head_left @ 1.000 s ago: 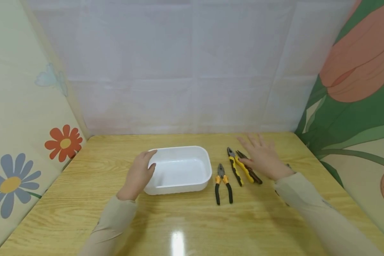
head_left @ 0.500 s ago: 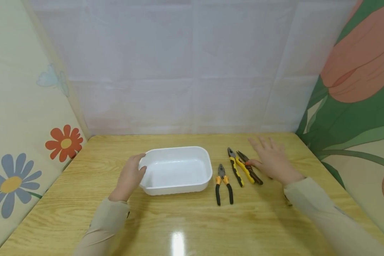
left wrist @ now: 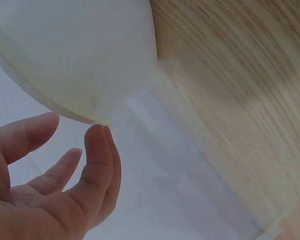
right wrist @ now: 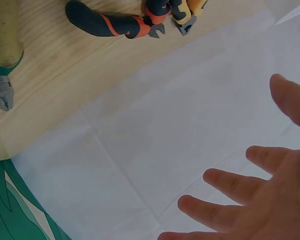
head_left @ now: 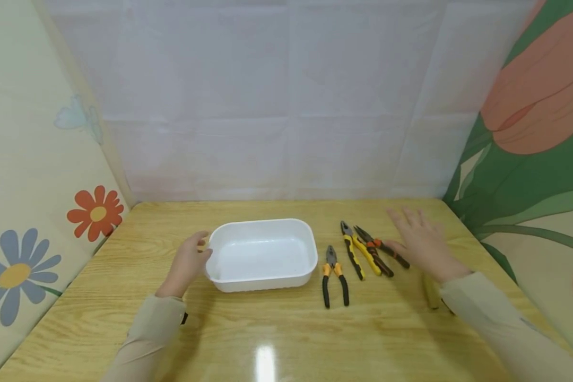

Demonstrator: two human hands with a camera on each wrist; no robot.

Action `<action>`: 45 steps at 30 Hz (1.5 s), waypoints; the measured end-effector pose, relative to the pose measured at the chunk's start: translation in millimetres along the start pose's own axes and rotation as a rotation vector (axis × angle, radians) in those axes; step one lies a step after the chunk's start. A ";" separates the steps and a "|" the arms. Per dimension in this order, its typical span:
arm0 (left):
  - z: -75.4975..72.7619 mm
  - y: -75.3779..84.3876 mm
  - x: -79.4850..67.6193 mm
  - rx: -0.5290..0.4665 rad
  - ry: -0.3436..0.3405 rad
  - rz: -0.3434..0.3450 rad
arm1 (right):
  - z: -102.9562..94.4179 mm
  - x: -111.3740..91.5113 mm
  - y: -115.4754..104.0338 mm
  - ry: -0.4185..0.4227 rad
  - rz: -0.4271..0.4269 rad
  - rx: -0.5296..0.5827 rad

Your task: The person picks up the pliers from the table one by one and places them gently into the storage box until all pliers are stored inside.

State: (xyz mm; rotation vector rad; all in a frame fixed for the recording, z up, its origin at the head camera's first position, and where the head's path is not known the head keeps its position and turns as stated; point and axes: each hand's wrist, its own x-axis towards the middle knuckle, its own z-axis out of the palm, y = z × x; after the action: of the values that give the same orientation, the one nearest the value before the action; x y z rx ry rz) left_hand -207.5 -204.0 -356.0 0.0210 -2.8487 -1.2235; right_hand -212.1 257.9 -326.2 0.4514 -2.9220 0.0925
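Note:
A white plastic basin (head_left: 262,281) stands on the table. Just off its left end is my left hand (head_left: 183,265), fingers loosely bent; in the left wrist view the fingertips (left wrist: 96,137) are right at the basin's rim. My right hand (head_left: 425,244) hovers with fingers spread, holding nothing, right of several pliers. Nearest the basin lie pliers with orange-and-black handles (head_left: 331,278), then yellow-and-black pliers (head_left: 360,249). Long-nose pliers with dark and red handles (head_left: 379,249) lie beside my right thumb. Another tool with yellow-and-green handles (right wrist: 7,40) is mostly hidden under my right forearm in the head view.
The wood-grain table (head_left: 277,339) runs back to a white cloth backdrop (head_left: 286,106). Flower-patterned panels flank it, one on the left (head_left: 24,175) and one on the right (head_left: 520,185).
My left hand has moved left, from over the basin's rim to just beside it. My right hand has drifted right, uncovering more of the long-nose pliers and part of the yellow-and-green-handled tool.

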 end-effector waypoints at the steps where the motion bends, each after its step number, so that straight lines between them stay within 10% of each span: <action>1: -0.3 -0.8 0.5 -0.009 -0.006 -0.013 | 0.4 -0.5 1.6 0.001 0.000 0.004; 18: 3.1 -19.8 14.5 -0.285 -0.107 -0.199 | 10.0 -20.8 27.0 0.199 -0.037 -0.049; 45: -7.3 -26.1 23.8 -0.681 -0.351 -0.380 | 22.9 -57.0 55.7 0.110 0.100 -0.050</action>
State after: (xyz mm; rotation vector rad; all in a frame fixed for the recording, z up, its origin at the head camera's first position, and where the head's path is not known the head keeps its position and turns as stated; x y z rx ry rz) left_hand -231.0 -228.0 -369.1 0.3700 -2.5767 -2.4302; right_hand -179.6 325.7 -361.3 0.2826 -2.8303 0.0557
